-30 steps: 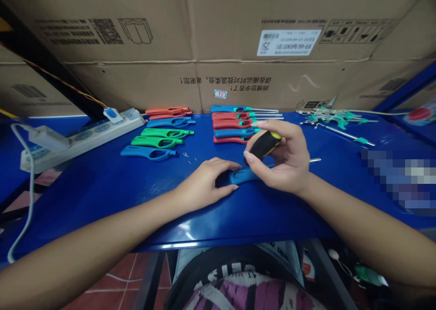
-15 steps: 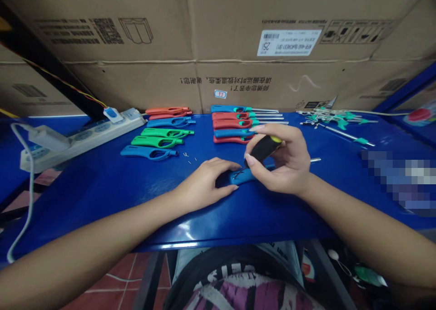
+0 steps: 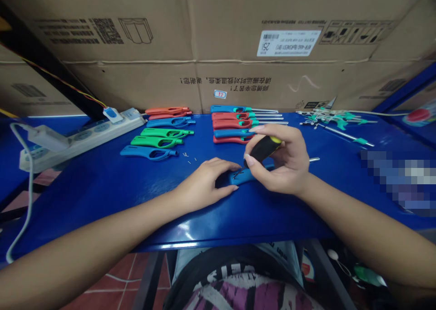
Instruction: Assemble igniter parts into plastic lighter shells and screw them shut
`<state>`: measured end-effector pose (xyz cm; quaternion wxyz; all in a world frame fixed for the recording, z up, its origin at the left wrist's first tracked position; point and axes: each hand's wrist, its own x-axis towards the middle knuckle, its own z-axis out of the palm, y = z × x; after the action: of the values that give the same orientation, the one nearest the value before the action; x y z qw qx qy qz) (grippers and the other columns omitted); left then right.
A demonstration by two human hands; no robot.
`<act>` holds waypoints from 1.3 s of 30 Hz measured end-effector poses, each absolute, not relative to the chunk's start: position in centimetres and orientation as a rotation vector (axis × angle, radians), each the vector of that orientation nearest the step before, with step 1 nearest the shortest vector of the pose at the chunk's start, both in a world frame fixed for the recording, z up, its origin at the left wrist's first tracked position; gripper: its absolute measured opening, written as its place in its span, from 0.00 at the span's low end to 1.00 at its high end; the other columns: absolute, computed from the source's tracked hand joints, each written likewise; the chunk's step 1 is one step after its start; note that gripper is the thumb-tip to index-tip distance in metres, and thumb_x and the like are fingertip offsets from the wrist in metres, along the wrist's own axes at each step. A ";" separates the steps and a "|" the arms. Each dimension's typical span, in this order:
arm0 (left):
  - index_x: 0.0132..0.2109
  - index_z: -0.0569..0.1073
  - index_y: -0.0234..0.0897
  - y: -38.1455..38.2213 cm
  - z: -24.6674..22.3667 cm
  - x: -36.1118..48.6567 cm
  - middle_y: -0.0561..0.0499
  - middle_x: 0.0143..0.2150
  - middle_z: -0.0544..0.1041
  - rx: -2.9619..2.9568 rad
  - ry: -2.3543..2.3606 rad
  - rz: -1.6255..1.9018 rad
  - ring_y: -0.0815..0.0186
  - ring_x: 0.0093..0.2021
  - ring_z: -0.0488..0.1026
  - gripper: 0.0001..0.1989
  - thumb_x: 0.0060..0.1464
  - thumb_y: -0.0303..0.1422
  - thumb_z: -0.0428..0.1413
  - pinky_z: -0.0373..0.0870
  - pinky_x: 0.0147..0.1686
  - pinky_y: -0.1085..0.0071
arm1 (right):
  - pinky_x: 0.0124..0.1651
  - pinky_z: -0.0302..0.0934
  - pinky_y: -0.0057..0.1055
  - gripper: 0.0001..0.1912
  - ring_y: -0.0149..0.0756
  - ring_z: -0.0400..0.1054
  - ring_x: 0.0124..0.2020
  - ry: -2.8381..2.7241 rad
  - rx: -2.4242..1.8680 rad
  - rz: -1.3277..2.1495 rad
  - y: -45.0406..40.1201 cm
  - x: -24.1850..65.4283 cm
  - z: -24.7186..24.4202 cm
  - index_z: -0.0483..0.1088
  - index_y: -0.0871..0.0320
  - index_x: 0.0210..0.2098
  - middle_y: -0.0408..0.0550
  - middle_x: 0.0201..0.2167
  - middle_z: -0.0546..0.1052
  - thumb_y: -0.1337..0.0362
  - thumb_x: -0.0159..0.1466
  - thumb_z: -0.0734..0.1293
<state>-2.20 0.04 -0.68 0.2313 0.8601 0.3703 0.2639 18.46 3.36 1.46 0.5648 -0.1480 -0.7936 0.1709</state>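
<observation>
Head view: my right hand [image 3: 286,162] grips a screwdriver [image 3: 261,151], its shaft slanting down to the butt end of a blue lighter [image 3: 248,176] lying on the table [image 3: 143,196]. My left hand [image 3: 204,183] has thumb and forefinger parted around that end; whether they press, I cannot tell. If that bracing is weak, I'd expect torque to swing the lighter round. Because the screwdriver leans, its tip could slip and skate toward the left hand. A careless sweep might scatter the tiny loose pieces [image 3: 185,155] nearby.
</observation>
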 end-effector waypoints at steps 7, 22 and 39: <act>0.49 0.71 0.38 -0.1 -0.9 -2.1 0.48 0.47 0.79 2.384 1.031 0.727 0.58 0.48 0.75 0.13 0.59 0.32 0.62 0.70 0.51 0.61 | 0.28 0.73 0.30 0.29 0.35 0.74 0.31 -1.886 -0.385 0.389 3.3 18.5 1.3 0.64 0.49 0.59 0.46 0.38 0.77 0.71 0.60 0.70; 0.43 0.71 0.37 0.0 -0.9 -2.1 0.51 0.43 0.78 2.354 0.996 0.751 0.61 0.47 0.74 0.09 0.58 0.30 0.63 0.69 0.49 0.65 | 0.34 0.74 0.31 0.34 0.39 0.76 0.43 -2.184 -0.525 0.510 3.9 19.8 3.5 0.53 0.48 0.69 0.53 0.59 0.70 0.62 0.67 0.68; 0.44 0.72 0.38 -0.1 -1.0 -2.0 0.50 0.44 0.78 2.341 0.989 0.747 0.60 0.48 0.74 0.08 0.59 0.30 0.62 0.70 0.51 0.63 | 0.43 0.76 0.36 0.26 0.41 0.77 0.47 -2.198 -0.533 0.185 3.4 19.7 4.0 0.57 0.52 0.69 0.53 0.59 0.75 0.58 0.72 0.61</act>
<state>-1.96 -0.07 -0.97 0.2438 0.8572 0.3619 0.2736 19.74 3.38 4.01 0.4223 -0.2128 -0.8780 0.0737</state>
